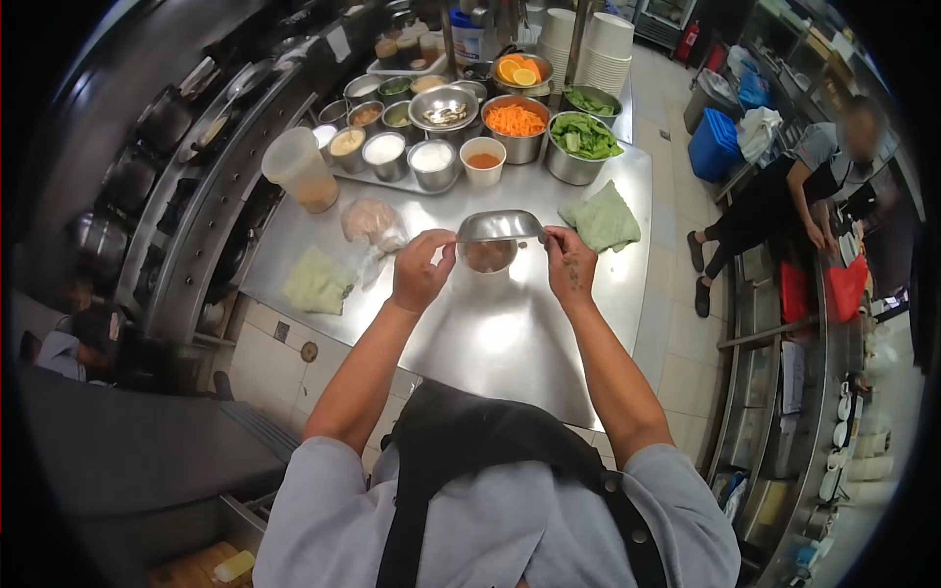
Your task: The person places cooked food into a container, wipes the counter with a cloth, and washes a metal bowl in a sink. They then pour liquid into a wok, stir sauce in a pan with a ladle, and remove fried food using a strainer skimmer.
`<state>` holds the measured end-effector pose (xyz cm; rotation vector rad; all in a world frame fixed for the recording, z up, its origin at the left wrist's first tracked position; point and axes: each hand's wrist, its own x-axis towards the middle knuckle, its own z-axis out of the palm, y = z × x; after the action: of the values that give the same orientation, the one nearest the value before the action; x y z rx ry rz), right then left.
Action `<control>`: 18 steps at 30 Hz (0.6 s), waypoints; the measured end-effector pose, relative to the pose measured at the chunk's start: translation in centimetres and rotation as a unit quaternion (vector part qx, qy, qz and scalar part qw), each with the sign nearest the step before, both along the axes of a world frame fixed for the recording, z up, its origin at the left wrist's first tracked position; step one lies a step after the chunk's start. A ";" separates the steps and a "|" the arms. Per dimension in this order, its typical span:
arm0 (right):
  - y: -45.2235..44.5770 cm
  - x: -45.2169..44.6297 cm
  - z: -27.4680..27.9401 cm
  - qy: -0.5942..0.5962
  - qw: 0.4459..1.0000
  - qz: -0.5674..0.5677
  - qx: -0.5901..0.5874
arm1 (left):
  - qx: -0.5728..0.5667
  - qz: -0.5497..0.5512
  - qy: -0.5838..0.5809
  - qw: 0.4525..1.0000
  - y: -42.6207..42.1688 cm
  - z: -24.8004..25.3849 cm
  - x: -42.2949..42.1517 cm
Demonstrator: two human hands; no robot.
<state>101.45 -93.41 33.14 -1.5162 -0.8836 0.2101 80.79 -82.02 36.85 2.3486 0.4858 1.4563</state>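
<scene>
Between my two hands a shallow metal bowl (pixel 500 225) is held tilted by its rim. My left hand (pixel 424 269) pinches the left side, fingers closed on the edge. On the opposite side my right hand (pixel 570 263) grips the rim with thumb and fingers. Directly below and behind the bowl's near edge stands a white round container (pixel 485 284) with something brown in it, partly covered by the bowl. A clear plastic bag (pixel 372 225) with pale pink contents lies left of my left hand. Near my right hand rests a folded green cloth (pixel 603 216).
Several metal tubs, including shredded carrot (pixel 516 120) and green leaves (pixel 584 137), line the steel table's (pixel 510 338) far side. A translucent plastic tub (pixel 299 169) and another green cloth (pixel 317 281) are at left. A co-worker (pixel 794 186) stands at a counter on the right.
</scene>
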 end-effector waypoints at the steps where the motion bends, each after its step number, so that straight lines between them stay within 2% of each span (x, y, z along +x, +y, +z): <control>1: 0.1 0.2 -0.1 0.013 1.000 0.009 0.000 | -0.019 0.006 -0.003 1.000 -0.2 -0.1 0.0; 4: 0.2 0.4 -0.3 0.041 0.999 0.025 -0.008 | -0.026 0.029 -0.003 0.999 -0.8 -0.7 0.2; 6: 0.2 0.3 -0.6 0.100 0.994 0.005 -0.042 | -0.010 0.051 -0.003 0.999 -1.6 -0.6 0.2; 9: -1.0 -0.2 -0.7 0.121 0.958 0.059 -0.253 | -0.030 0.065 -0.034 0.997 -2.2 -1.0 0.2; 13: -0.2 -2.1 -2.1 0.181 0.933 0.111 -0.289 | -0.096 0.132 -0.011 0.987 -3.0 -2.0 -0.1; 15: 0.4 -2.7 -1.7 0.216 0.917 0.129 -0.309 | -0.286 0.199 -0.045 0.936 -3.0 -2.3 0.0; 16: 0.6 -2.6 -1.4 0.217 0.916 0.130 -0.310 | -0.286 0.199 -0.044 0.936 -2.6 -2.5 0.1; 18: 0.5 -2.7 -0.5 0.207 0.910 0.131 -0.333 | -0.456 0.134 -0.205 0.855 -2.2 -2.6 -0.1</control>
<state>98.73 -92.92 32.63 -1.8650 -0.6929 1.0826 80.70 -84.22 34.21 1.2213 1.1094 1.3428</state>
